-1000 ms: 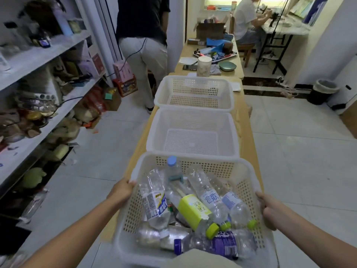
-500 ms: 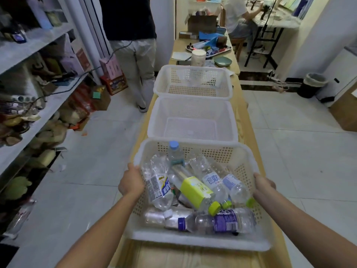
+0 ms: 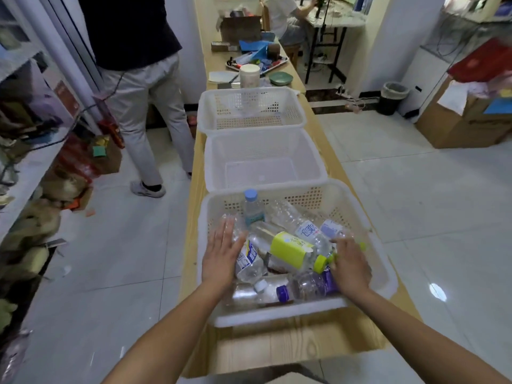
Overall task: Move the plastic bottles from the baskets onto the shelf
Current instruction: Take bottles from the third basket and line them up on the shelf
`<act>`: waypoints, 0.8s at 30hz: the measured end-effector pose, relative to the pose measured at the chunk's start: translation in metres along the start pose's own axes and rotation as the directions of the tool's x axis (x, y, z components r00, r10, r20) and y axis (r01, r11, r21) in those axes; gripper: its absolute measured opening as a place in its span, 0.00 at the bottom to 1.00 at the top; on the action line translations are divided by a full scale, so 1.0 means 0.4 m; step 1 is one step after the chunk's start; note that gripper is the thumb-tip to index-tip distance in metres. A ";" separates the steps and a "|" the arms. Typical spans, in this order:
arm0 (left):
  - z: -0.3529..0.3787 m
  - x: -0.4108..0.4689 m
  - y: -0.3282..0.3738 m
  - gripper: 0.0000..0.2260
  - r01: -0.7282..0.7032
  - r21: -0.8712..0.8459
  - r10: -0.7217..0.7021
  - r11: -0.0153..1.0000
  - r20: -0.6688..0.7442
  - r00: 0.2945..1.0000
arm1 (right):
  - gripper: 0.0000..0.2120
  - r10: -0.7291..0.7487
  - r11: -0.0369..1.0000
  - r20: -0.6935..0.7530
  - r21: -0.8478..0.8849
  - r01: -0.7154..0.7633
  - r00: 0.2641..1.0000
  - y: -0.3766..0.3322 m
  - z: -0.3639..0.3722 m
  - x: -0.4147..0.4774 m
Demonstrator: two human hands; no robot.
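My left hand (image 3: 224, 253) lies flat, fingers straight, on a clear bottle (image 3: 249, 261) at the left side of the near basket (image 3: 277, 317) — resting on it, not gripping. My right hand (image 3: 350, 261) is down among the bottles at the right side, by the green cap of the yellow-labelled bottle (image 3: 291, 249). Its fingers are blurred, so I cannot tell whether they close on anything. The plastic bottles are all in this basket, heaped crosswise. A purple-labelled bottle (image 3: 313, 286) lies along the front wall, and a blue-capped bottle (image 3: 251, 207) stands near the back wall.

The basket nearly fills the width of the desk (image 3: 291, 345). Only thin strips of wood show beside its left and right rims, and a wider bare band lies between its front rim and the desk's near edge. Its back rim touches the middle basket (image 3: 212, 162), which in turn touches the far basket (image 3: 277, 106) — one row down the desk, with clutter beyond.

To the left, tiled floor (image 3: 124, 259) separates the desk from the shelf (image 3: 25, 176), whose boards are crowded. A person (image 3: 144, 101) in light trousers stands in that aisle, level with the far basket. To the right the floor runs open to a cardboard box (image 3: 465, 126) and a waste bin (image 3: 393, 98).
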State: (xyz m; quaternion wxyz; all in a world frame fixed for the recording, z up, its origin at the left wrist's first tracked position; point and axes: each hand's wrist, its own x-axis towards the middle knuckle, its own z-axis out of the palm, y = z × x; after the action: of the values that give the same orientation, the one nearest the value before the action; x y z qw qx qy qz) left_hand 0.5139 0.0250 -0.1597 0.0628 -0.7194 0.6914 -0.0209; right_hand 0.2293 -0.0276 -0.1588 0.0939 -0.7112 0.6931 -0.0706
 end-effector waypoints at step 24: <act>-0.137 0.121 0.002 0.26 -0.292 0.387 0.192 0.875 0.275 0.942 | 0.20 -0.111 0.755 0.249 0.651 -0.082 0.962 -0.023 -0.061 0.050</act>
State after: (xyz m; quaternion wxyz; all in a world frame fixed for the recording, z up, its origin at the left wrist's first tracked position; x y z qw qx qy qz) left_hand 0.5089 -0.0267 -0.1082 0.2981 -0.5934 0.7435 -0.0792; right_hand 0.2332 -0.0483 -0.1334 0.4307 -0.6412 0.5991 -0.2109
